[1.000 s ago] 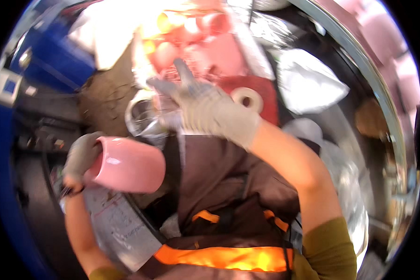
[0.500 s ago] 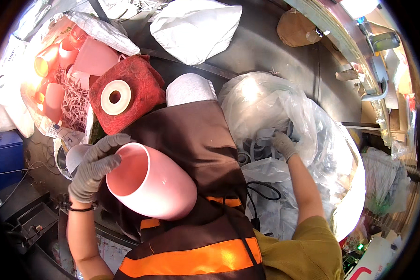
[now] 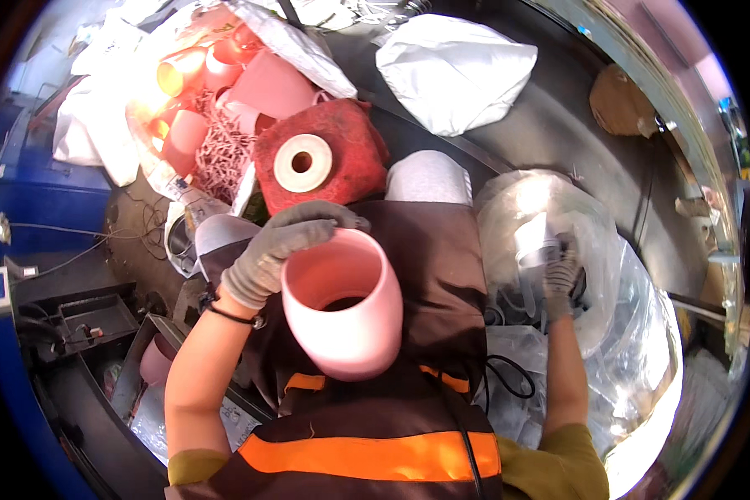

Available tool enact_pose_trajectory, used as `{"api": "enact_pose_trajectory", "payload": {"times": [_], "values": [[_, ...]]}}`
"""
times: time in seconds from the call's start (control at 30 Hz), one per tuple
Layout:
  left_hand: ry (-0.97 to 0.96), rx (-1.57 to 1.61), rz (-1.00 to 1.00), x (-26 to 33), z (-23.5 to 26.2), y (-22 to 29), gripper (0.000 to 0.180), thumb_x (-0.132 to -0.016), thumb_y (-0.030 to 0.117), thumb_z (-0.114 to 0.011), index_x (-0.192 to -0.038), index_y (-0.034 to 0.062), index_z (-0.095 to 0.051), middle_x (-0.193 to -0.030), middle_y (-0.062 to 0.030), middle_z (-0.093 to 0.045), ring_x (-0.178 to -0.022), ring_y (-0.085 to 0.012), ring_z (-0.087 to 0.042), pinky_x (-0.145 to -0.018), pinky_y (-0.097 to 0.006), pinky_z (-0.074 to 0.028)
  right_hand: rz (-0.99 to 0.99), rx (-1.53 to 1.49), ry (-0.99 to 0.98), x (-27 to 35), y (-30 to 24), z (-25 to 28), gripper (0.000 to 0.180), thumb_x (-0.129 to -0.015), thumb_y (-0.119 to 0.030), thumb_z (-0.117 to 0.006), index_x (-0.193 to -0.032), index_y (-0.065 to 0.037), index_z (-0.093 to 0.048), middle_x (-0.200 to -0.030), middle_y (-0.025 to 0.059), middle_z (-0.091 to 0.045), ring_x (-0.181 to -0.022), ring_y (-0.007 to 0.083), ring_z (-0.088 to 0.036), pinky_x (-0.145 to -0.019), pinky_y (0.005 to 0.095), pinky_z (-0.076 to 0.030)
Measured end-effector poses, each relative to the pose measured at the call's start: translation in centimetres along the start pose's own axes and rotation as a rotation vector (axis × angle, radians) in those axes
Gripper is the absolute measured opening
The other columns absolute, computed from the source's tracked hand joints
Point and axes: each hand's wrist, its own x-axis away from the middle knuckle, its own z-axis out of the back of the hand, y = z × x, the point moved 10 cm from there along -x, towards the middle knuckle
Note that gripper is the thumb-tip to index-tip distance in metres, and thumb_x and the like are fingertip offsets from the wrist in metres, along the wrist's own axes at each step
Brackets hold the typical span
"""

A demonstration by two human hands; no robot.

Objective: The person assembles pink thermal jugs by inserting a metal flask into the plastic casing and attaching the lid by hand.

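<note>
Here, at 6 o'clock and reaching up past the middle, a brown apron [image 3: 442,275] is spreading across the lap, its orange band [image 3: 375,457] crossing low down. A big clear plastic bag [image 3: 637,321] is filling the stretch from 3 to 5 o'clock, and between 10 and 11 an open sack [image 3: 312,54] is showing a crowd of pink cups [image 3: 275,90] with shredded paper [image 3: 222,150] tucked among them. A white bag [image 3: 457,75] is lying at 1 o'clock, while a red block [image 3: 362,158] is sitting at 11. Now the pink pot [image 3: 346,342]: it's hanging just below centre, toward 7 o'clock, over the apron, tilting with its mouth facing up at us. The gloved left hand [image 3: 277,250] is holding it, fingers curling narrowly over the rim at the pot's 11 o'clock. Across at 3 o'clock, the gloved right hand [image 3: 562,271] is reaching into the clear bag, fingers bunching together right beside a pale piece [image 3: 533,240] at the hand's own 10 o'clock; whether they're gripping it, I cannot tell. And a cream ring [image 3: 318,172] is resting on the red block.
</note>
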Motion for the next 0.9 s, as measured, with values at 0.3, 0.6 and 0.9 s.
{"api": "enact_pose_trajectory", "payload": {"times": [0.3,0.6,0.9], "values": [[-0.197,-0.167,-0.079,1.2,-3.1,2.4,0.079,-0.078,0.014,-0.076,-0.147,0.0076,-0.037,-0.134,-0.0031,-0.052,-0.123,-0.0146,-0.048,-0.103,-0.029,-0.04,0.663,-0.65,-0.032,-8.7,-36.5,19.9,0.036,-0.082,-0.008,-0.068,-0.118,-0.012,-0.064,-0.094,0.0128,-0.059,-0.079,0.0268,-0.062,-0.069,0.0376,-0.051],[-0.239,-0.049,-0.205,5.8,2.5,0.0,0.066,-0.083,0.005,-0.068,-0.143,0.002,-0.041,-0.127,-0.0068,-0.057,-0.119,-0.0156,-0.052,-0.104,-0.03,-0.039,-0.348,-1.659,-1.486,2.9,-41.2,7.9,0.059,-0.088,-0.018,-0.07,-0.139,-0.004,-0.044,-0.127,0.0044,-0.055,-0.118,0.0145,-0.051,-0.105,0.0312,-0.039],[0.048,-0.391,-0.045,3.7,8.9,-2.6,0.052,-0.078,0.004,-0.055,-0.129,-0.0022,-0.057,-0.114,-0.0065,-0.063,-0.1,-0.0129,-0.057,-0.091,-0.026,-0.045,-0.099,-1.244,-0.824,-7.7,-36.7,10.0,0.049,-0.086,-0.013,-0.065,-0.132,-0.004,-0.053,-0.081,-0.0024,-0.055,-0.058,0.0046,-0.046,-0.048,0.0191,-0.036]]}}
